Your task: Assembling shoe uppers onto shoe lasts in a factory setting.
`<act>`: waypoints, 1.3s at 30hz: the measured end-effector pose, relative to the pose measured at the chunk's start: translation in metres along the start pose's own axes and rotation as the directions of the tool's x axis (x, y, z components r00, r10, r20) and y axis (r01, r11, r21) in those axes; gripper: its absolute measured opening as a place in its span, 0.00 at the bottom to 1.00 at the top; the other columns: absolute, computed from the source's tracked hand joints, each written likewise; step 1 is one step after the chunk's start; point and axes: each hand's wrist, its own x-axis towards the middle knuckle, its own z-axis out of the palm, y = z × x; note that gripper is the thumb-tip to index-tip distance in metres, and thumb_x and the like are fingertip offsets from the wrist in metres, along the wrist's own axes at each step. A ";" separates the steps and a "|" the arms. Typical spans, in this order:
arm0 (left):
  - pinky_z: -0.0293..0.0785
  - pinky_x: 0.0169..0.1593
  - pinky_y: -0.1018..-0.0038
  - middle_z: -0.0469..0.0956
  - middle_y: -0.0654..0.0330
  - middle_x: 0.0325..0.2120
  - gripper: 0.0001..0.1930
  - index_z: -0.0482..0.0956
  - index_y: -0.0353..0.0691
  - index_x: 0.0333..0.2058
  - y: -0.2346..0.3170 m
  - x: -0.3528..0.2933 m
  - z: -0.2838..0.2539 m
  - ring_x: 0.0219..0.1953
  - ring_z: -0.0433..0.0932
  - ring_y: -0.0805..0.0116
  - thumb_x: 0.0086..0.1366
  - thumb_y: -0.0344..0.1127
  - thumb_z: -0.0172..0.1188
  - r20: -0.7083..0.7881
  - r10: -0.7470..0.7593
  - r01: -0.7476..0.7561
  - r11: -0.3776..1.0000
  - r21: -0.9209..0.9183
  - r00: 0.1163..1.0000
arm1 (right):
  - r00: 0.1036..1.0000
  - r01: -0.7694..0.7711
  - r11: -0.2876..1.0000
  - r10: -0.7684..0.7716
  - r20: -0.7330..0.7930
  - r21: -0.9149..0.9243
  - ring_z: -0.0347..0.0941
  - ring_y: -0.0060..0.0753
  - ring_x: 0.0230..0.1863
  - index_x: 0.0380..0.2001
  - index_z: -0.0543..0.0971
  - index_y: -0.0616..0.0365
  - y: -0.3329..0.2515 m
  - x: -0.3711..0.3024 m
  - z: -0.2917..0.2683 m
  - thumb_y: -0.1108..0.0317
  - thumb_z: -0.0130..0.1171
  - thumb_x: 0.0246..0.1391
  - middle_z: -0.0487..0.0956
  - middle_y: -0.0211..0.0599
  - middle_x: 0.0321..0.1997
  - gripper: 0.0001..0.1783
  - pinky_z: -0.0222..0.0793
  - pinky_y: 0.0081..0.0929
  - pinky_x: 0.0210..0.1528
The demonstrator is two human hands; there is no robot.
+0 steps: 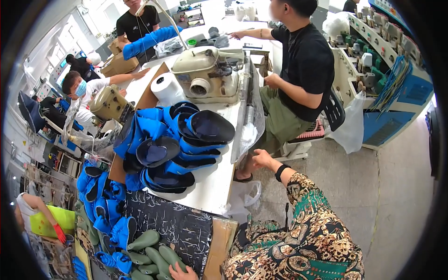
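My left hand point(183, 272), at the lower edge, rests beside dark green shoe lasts point(163, 260) with its fingers apart. Its fingertips touch the nearest last; the wrist is cut off by the picture's edge. My right hand point(262, 159) is held out past the table's right edge, its fingers apart and nothing visible in them. It wears a black wristband point(281, 172) below a patterned sleeve. Blue shoe uppers with dark soles point(212, 127) lie stacked on the white table point(219, 186), left of my right hand. More blue uppers point(105, 207) are heaped near the lasts.
A beige sewing machine point(198, 70) and white thread cone point(167, 88) stand behind the stack. A seated co-worker point(303, 60) in black sits right of the table. Clear plastic sheeting point(249, 121) hangs at its edge. Machines with blue panels point(392, 107) line the right side.
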 end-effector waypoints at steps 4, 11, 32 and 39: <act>0.64 0.53 0.58 0.62 0.46 0.56 0.25 0.68 0.41 0.54 -0.005 -0.001 0.004 0.52 0.65 0.45 0.58 0.40 0.57 -0.033 0.060 -0.060 0.998 -0.008 0.998 | 0.999 0.023 0.997 -0.020 -0.035 0.068 0.75 0.35 0.30 0.56 0.61 0.64 -0.001 -0.005 0.022 0.72 0.53 0.50 0.75 0.42 0.36 0.28 0.75 0.31 0.26; 0.63 0.54 0.57 0.63 0.46 0.55 0.25 0.69 0.43 0.53 -0.006 -0.007 -0.003 0.53 0.64 0.44 0.56 0.39 0.58 -0.054 0.037 -0.038 0.999 -0.011 0.998 | 0.919 -0.172 0.915 0.016 0.393 0.365 0.74 0.34 0.33 0.49 0.66 0.65 -0.011 -0.025 0.069 0.68 0.57 0.49 0.74 0.42 0.37 0.24 0.74 0.32 0.32; 0.63 0.54 0.55 0.63 0.42 0.55 0.25 0.69 0.43 0.53 -0.012 -0.005 0.007 0.52 0.64 0.41 0.56 0.38 0.58 -0.085 0.108 -0.110 0.994 -0.022 0.991 | 0.586 0.095 0.914 -0.372 -0.719 -0.395 0.69 0.60 0.49 0.51 0.65 0.70 -0.049 0.020 -0.165 0.68 0.49 0.42 0.71 0.66 0.46 0.30 0.64 0.42 0.53; 0.62 0.54 0.54 0.64 0.41 0.53 0.26 0.70 0.41 0.53 -0.016 -0.007 0.010 0.51 0.64 0.41 0.54 0.38 0.59 -0.091 0.082 -0.083 0.997 -0.010 0.993 | 0.740 0.158 0.877 -0.410 -0.534 -0.455 0.69 0.60 0.51 0.49 0.67 0.73 -0.044 0.017 -0.093 0.65 0.50 0.42 0.73 0.67 0.44 0.30 0.63 0.40 0.55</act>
